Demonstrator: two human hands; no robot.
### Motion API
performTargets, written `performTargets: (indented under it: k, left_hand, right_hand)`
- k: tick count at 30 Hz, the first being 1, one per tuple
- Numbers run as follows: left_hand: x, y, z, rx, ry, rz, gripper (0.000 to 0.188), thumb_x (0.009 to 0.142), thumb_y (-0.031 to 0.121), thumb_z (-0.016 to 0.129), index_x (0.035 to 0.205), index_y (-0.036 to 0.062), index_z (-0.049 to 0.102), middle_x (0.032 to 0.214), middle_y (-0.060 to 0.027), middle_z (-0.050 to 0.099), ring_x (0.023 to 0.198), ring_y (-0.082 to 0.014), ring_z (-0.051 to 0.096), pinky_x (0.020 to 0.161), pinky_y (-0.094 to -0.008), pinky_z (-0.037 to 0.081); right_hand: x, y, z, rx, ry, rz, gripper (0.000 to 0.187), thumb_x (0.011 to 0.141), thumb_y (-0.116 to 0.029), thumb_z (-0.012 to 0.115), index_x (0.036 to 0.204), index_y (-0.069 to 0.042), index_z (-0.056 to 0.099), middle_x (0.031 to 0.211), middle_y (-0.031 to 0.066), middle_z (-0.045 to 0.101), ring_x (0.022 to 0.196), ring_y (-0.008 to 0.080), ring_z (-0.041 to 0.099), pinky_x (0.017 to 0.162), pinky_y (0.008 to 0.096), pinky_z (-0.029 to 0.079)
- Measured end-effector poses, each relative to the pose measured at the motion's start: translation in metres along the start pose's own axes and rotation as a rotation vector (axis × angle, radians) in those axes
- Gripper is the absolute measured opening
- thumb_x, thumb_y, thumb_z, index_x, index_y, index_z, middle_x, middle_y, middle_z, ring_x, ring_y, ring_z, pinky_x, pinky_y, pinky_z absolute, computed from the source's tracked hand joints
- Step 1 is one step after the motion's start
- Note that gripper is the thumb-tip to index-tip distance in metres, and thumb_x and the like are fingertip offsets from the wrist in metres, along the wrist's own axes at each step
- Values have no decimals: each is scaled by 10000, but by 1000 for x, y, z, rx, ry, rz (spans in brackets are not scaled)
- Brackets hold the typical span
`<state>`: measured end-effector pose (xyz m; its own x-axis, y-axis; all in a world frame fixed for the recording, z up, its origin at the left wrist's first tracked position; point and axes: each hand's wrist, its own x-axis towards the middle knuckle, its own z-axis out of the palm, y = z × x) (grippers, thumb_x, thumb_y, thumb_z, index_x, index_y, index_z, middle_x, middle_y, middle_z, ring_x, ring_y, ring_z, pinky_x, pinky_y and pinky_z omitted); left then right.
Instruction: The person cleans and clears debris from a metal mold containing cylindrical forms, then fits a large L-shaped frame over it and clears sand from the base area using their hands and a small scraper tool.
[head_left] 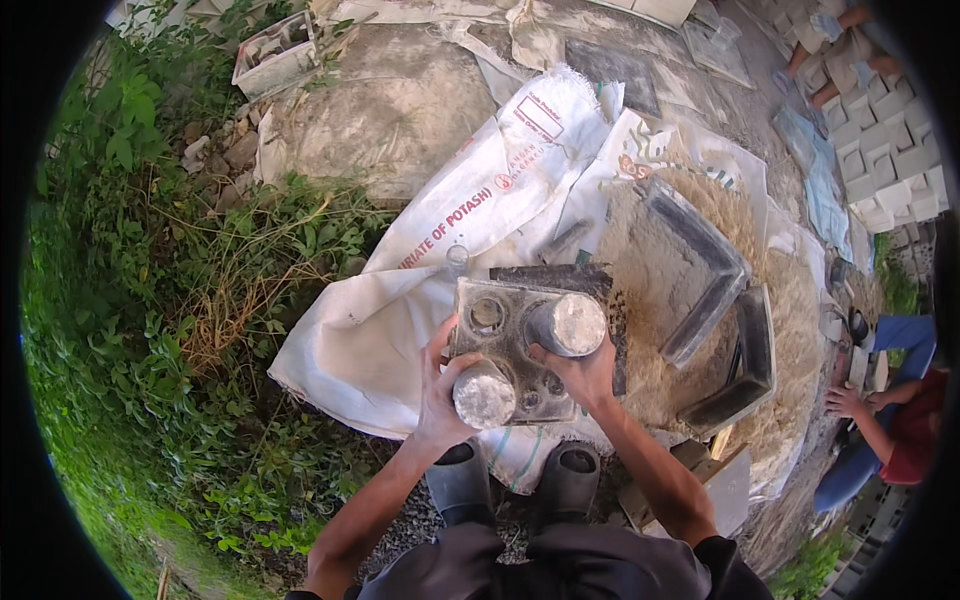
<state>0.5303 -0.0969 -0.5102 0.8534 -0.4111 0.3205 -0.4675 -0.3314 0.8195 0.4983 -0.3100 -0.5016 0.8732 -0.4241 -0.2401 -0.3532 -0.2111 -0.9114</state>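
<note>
We have both hands on a gray mold plate (508, 350), just in front of our boots (460, 488), so the job looks partway through. Two dark cylinders with pale, rough tops stand on it. The far cylinder (578, 325) is at the far right, and the near cylinder (485, 395) is at the near left. That much is in place. At the far left we see a round ring (487, 315) with no cylinder on it, and there are small round marks at the near right.

Our right hand (582, 378) is curled around the far cylinder, thumb at its side; most of its fingers are hidden. Our left hand (438, 390) is part open, its thumb by the near cylinder and its fingers along the plate's left edge. We can't tell how hard it squeezes.

We haven't let go yet. To the right, two black L-shaped bars (700, 228) lie on the sand (640, 255), apart from our hands.
</note>
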Motion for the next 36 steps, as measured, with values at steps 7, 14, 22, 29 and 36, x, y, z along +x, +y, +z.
performTargets:
  k: [7, 14, 22, 29, 36]
  left_hand:
    - [13, 17, -4, 112, -46, 46, 676, 530, 249, 896, 1118, 149, 577, 1473, -218, 324, 1218, -388, 394, 992, -463, 361]
    - [26, 26, 10, 119, -99, -8, 607, 499, 255, 883, 1040, 148, 629, 1500, -188, 283, 1238, -408, 342, 1011, -488, 332]
    - [-1, 26, 71, -71, -196, -18, 597, 500, 223, 863, 1039, 147, 618, 1508, -180, 268, 1234, -432, 326, 1004, -511, 336]
    - [-21, 6, 119, -47, -215, -203, 626, 463, 221, 887, 1024, 119, 630, 1483, -154, 301, 1231, -421, 336, 989, -512, 362]
    - [-6, -9, 101, 217, -53, -178, 599, 531, 266, 906, 1029, 100, 618, 1254, -139, 430, 1160, -340, 421, 986, -455, 374]
  right_hand:
    - [10, -1, -8, 3, 0, -92, 1020, 637, -259, 869, 1387, 107, 283, 1149, 156, 647, 1086, 223, 620, 975, 325, 451]
    - [16, 3, -17, 6, 52, -68, 847, 628, -245, 877, 1290, 48, 438, 1152, 152, 647, 1062, 227, 625, 955, 337, 462]
    - [-9, 49, -71, -90, 126, 6, 799, 613, -240, 887, 1250, 27, 485, 1127, 157, 655, 1049, 226, 631, 929, 345, 480]
    - [-15, 65, -77, -248, 161, 61, 790, 606, -264, 889, 1224, 19, 487, 1112, 168, 652, 1024, 260, 641, 903, 369, 495]
    - [14, 60, -58, -259, 229, -50, 861, 613, -348, 869, 1262, 19, 438, 1153, 217, 604, 1044, 366, 614, 901, 421, 488]
